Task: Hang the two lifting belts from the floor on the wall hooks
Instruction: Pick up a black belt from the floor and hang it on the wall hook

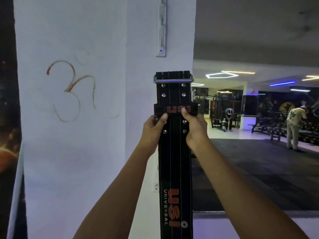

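A black lifting belt (174,163) with orange "USI" lettering hangs upright in front of the white wall, its metal buckle (173,80) at the top. My left hand (153,130) grips its left edge just under the keeper loop. My right hand (195,128) grips the right edge at the same height. A narrow metal hook rail (162,26) is fixed on the wall above the buckle, apart from it. A second belt is not in view.
The white wall (72,135) bears an orange drawn symbol (72,90). A dark poster (8,118) lines the left edge. To the right, the gym floor (259,169) opens with machines (222,114) and two people (295,125) far off.
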A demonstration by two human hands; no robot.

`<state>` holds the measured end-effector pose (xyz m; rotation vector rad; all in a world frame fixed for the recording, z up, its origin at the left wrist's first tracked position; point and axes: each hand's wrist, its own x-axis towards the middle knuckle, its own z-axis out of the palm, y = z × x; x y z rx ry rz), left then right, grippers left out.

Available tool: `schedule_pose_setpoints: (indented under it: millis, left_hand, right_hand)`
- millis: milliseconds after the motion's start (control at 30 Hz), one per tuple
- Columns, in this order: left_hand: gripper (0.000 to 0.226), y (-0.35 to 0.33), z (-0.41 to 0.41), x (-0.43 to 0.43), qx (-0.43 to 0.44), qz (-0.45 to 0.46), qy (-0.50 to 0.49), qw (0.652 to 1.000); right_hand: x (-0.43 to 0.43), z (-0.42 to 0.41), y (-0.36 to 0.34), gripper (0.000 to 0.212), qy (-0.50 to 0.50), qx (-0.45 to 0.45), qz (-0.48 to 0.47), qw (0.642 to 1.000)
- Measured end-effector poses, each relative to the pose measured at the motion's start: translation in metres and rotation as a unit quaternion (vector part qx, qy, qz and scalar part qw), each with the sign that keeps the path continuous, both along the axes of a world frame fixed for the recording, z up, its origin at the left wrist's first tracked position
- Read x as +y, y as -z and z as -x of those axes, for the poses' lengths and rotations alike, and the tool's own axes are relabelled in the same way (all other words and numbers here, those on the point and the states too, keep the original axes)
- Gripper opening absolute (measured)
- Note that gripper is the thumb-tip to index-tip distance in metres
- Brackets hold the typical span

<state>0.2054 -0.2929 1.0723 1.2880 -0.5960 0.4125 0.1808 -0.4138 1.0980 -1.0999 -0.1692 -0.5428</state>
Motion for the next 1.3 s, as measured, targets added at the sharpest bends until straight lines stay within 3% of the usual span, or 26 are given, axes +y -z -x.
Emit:
schedule_pose_setpoints:
  millis: [200,333,567,700,967,1300]
  left_hand:
    - [0.023,0.026,-0.002,0.006,0.039,-0.041,0.013,0.998]
    - [0.029,0.001,-0.003,0.015,0.031,-0.043,0.031,0.998]
    - [0.032,0.051,-0.006,0.022,0.083,-0.084,0.094,0.989]
    - [0.033,0.038,-0.012,0.027,0.07,-0.077,0.116,0.988]
    - [0.031,0.068,-0.001,0.023,0.085,-0.132,0.126,0.98]
    - [0.028,0.09,-0.001,0.011,0.13,-0.122,0.123,0.976]
  right_hand:
    - [0.005,0.0,-0.039,0.009,0.023,-0.021,0.003,1.0]
    - [0.008,0.005,-0.054,0.007,0.018,-0.026,-0.014,0.999]
    - [0.004,0.012,-0.065,0.009,0.026,-0.016,-0.02,0.999]
    - [0.002,0.015,-0.07,0.011,0.025,-0.014,-0.035,0.999]
    - [-0.003,0.025,-0.084,0.008,0.048,-0.026,-0.013,0.998]
    - [-0.008,0.029,-0.085,0.009,0.053,-0.022,0.001,0.998]
